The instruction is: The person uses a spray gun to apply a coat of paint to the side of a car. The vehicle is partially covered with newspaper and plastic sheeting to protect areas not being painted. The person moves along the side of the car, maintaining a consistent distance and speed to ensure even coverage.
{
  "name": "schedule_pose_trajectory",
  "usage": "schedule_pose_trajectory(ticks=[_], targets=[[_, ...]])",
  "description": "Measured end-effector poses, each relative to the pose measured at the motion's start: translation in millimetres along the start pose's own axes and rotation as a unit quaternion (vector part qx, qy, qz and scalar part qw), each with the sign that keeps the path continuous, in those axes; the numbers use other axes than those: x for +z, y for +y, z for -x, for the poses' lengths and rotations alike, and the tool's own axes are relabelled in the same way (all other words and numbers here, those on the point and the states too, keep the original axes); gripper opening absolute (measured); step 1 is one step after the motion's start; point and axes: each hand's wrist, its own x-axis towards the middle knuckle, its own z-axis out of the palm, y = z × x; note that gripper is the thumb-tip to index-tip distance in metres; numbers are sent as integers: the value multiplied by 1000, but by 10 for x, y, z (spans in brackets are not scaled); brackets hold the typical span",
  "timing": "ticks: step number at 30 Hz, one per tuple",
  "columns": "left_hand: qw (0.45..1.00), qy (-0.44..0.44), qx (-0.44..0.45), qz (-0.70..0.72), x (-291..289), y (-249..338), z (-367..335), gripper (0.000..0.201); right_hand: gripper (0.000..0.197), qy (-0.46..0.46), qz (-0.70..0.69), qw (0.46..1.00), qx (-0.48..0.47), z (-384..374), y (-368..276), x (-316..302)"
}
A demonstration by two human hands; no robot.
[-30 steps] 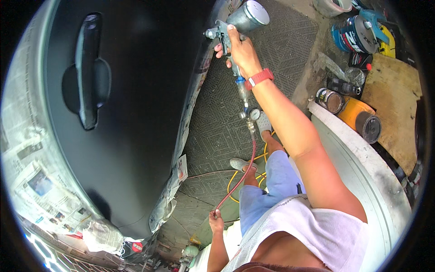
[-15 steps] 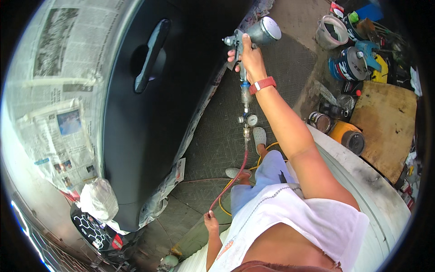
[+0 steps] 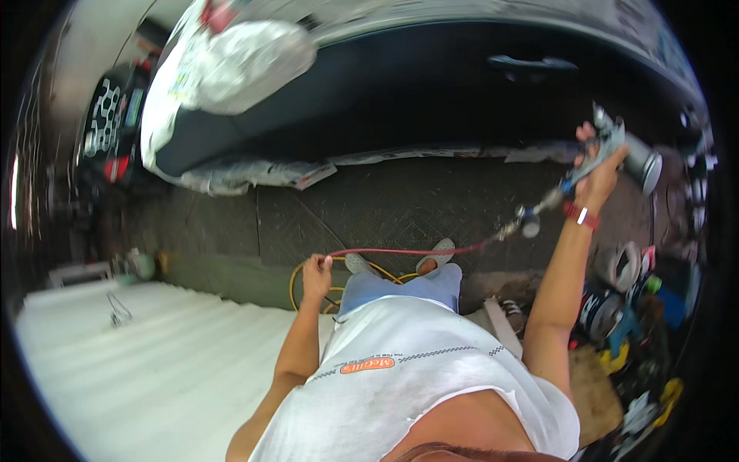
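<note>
A grey spray gun point(image 3: 608, 142) with a metal cup is gripped in my right hand point(image 3: 600, 173), up at the right, its nozzle toward the dark car door point(image 3: 416, 77). A small round gauge point(image 3: 530, 225) hangs in line below the gun's handle. From there a red air hose point(image 3: 408, 250) runs leftward to my left hand point(image 3: 316, 275), whose fingers are closed on it near my hip. The door handle point(image 3: 531, 65) sits on the panel, left of and above the gun. Motion smears the gun and the right fingers somewhat.
Crumpled masking plastic point(image 3: 250, 65) covers a part at the car's left end, and newspaper point(image 3: 308, 177) lines its lower edge. A yellow hose point(image 3: 295, 289) coils by my feet. Buckets and cans point(image 3: 600, 312) crowd the right; white corrugated sheeting point(image 3: 138, 354) lies left.
My view has swung so the door now spans the top of the picture. The spray gun appears further right, and my left arm shows more fully, still holding the hose.
</note>
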Motion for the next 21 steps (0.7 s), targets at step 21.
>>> schedule_pose_trajectory(ticks=[21], targets=[[926, 270, -242, 101, -1819, -3477, 685, 25, 50, -230, 191, 950, 94, 4626, 3057, 3414]])
